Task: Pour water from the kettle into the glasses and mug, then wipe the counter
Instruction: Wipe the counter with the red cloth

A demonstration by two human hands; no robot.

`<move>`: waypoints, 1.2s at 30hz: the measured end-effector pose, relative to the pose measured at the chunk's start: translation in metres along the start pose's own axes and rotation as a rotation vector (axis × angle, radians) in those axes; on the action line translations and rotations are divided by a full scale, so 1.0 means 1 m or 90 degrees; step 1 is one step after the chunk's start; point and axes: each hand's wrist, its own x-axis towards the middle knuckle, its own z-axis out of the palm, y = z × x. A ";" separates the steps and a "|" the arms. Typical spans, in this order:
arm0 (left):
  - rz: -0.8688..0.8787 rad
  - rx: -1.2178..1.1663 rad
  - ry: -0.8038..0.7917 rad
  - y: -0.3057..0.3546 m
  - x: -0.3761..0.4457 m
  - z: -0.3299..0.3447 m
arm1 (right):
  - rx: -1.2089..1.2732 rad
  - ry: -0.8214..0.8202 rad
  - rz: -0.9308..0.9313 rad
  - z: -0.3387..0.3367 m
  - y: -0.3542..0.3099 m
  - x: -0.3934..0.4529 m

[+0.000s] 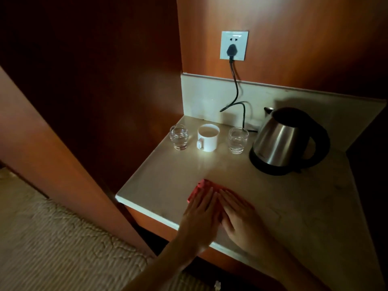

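A steel kettle (277,141) with a black handle stands on its black base at the counter's right. In a row to its left are a clear glass (237,140), a white mug (207,137) and a second clear glass (179,137), each holding liquid. A red cloth (200,185) lies on the pale counter (294,206) near the front edge. My left hand (199,217) and my right hand (241,215) press flat on the cloth side by side, fingers extended, covering most of it.
A black cord runs from the kettle base up to a wall socket (234,45). Wooden panels close in the counter at the back and left. A patterned bed cover (52,238) lies below on the left.
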 end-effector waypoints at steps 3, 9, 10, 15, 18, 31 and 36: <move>0.014 -0.054 0.026 0.023 0.027 0.008 | -0.014 0.039 0.043 -0.007 0.030 -0.013; 0.007 -0.136 -0.026 0.003 0.088 0.023 | -0.050 0.074 0.064 -0.004 0.070 0.030; -0.008 -0.146 -0.052 -0.003 0.094 0.026 | -0.054 0.077 0.060 -0.001 0.072 0.042; -0.022 0.004 -0.147 -0.055 0.095 0.023 | -0.021 0.040 0.046 0.024 0.049 0.099; 0.008 0.044 -0.059 -0.092 0.068 0.013 | -0.001 -0.003 -0.004 0.045 0.014 0.130; -0.076 0.102 -0.103 -0.146 0.056 0.016 | 0.020 -0.092 -0.053 0.070 -0.020 0.193; -0.149 0.068 -0.119 -0.147 0.064 0.022 | 0.036 -0.092 -0.061 0.071 -0.014 0.199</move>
